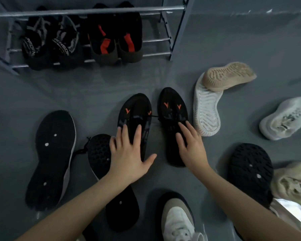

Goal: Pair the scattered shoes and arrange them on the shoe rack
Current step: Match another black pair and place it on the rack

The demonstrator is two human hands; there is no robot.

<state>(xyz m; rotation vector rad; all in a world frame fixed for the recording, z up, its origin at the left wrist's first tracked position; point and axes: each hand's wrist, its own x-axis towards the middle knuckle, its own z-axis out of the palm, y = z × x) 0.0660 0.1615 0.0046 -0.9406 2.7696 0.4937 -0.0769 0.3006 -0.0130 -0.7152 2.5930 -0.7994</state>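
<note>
Your left hand (127,153) lies flat with fingers spread over the heel end of the left black shoe with orange chevrons (135,119), gripping nothing. Your right hand (189,146) rests on the heel end of its partner (172,115), fingers loosely extended rather than closed around it. The two shoes stand upright, side by side on the grey floor (94,94), toes pointing toward the shoe rack (87,10), with a small gap between them.

On the rack's lower bars two pairs already sit: black-and-grey sandals with lettered straps (47,42) on the left, and black shoes with red accents (116,37) to their right.

Around your hands, other shoes lie scattered. A black sole-up shoe (54,153) lies to the far left, another sole-up black shoe (101,153) passes under your left wrist, and a third (250,171) lies beside your right forearm. A white sole-up shoe (207,110) is just right of the chevron pair, with a tan sole-up shoe (228,75) lying across its toe end. A white upright sneaker (285,117) sits far right, and a beige-and-white sneaker (177,221) lies near the bottom edge.
</note>
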